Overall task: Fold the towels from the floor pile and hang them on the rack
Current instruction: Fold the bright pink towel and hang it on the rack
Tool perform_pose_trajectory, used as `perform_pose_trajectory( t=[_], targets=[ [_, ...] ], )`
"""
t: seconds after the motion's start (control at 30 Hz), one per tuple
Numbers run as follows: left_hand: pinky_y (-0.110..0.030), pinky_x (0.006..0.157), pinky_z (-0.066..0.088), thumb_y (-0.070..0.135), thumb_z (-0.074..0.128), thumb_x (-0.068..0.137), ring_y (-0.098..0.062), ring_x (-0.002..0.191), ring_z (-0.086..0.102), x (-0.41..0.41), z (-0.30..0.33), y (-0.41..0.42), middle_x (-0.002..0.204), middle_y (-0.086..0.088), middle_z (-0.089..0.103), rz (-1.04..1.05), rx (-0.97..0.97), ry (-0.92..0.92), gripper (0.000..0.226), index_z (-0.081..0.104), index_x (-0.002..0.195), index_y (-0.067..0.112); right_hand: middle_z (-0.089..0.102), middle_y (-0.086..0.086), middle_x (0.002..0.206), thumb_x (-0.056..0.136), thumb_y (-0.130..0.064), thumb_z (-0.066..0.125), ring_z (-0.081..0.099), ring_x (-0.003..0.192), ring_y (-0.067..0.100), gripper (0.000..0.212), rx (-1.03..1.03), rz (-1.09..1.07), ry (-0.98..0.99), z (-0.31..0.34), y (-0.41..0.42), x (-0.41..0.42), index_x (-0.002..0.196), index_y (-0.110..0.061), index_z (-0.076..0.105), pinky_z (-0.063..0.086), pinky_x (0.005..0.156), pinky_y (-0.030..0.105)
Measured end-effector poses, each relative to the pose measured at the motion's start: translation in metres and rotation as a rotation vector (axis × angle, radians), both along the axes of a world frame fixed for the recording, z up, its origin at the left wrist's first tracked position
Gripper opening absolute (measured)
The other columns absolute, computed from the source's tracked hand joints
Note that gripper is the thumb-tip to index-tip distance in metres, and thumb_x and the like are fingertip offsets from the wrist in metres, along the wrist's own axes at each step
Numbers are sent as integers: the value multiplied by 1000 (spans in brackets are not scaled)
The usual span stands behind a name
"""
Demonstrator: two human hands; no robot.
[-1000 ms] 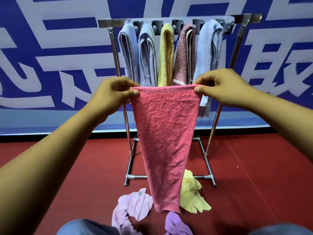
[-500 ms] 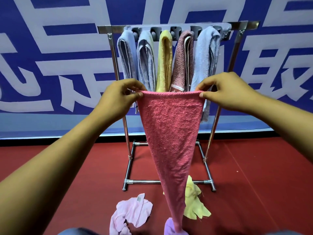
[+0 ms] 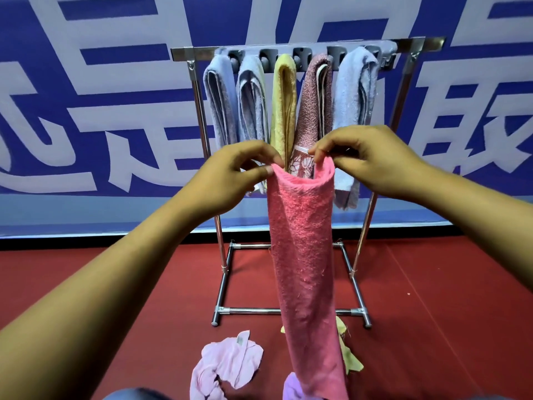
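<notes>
Pink towel [image 3: 302,255] hangs lengthwise in front of the rack [image 3: 305,49]; your left hand [image 3: 230,174] and right hand [image 3: 372,157] each pinch a top corner, drawn close, mid-fold. Next, I'd judge: close the fold, then drape it over a free peg. Its bottom end is cut off by the frame, and it hides part of the floor pile [image 3: 227,362].

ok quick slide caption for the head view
Both hands, left hand and right hand, pinch a pink towel before the rack.

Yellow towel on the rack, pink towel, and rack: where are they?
yellow towel [image 3: 284,102], head view, middle of its hanging fold.
pink towel [image 3: 302,241], head view, middle of the cloth.
rack [image 3: 196,50], head view, top bar's left end.
</notes>
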State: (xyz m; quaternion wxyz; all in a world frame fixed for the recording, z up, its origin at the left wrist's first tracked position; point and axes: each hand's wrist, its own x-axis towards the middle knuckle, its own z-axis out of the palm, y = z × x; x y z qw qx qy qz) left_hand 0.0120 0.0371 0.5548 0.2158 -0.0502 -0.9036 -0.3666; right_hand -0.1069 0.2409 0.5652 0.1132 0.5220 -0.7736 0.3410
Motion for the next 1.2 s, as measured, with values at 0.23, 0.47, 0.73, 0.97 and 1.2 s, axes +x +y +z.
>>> perform_pose_trajectory(
  t=[0.23, 0.47, 0.73, 0.97, 1.2],
  targets=[
    [-24, 76, 57, 0, 60, 91, -14, 81, 65, -11, -7, 16, 93, -8, 69, -96, 323, -32, 16, 67, 102, 9, 72, -4, 101, 85, -1, 65, 69, 94, 13, 25, -65, 47, -229, 0, -6, 8, 84, -26, 69, 56, 86, 39],
    [-39, 87, 57, -3, 62, 87, -26, 87, 68, -9, -7, 22, 97, -21, 70, -139, 479, -30, 11, 65, 94, 5, 73, 13, 91, 84, -3, 68, 67, 86, 41, 13, -127, 94, -320, -2, -12, 7, 91, -14, 72, 54, 78, 56],
    [-34, 82, 59, -3, 60, 90, -22, 83, 67, -7, -6, 24, 94, -14, 64, -111, 429, 6, 9, 62, 93, 5, 73, 2, 91, 83, -4, 69, 67, 81, 6, 12, -121, 124, -319, -1, -21, 6, 94, -8, 70, 54, 82, 25],
    [-22, 71, 56, -4, 64, 86, -11, 71, 66, -8, -8, 22, 84, -9, 66, -70, 428, 21, 12, 61, 94, 4, 71, 0, 88, 82, -1, 69, 67, 80, 4, 13, -123, 159, -348, -2, -21, 9, 89, -12, 67, 53, 81, 20],
    [-23, 73, 54, -2, 60, 90, -19, 74, 59, -7, -10, 25, 85, -17, 62, -125, 375, -13, 11, 59, 91, 10, 70, 0, 88, 82, 2, 68, 65, 78, 2, 15, -126, 188, -378, -4, -22, 10, 88, -11, 66, 52, 79, 17]
  ],
)
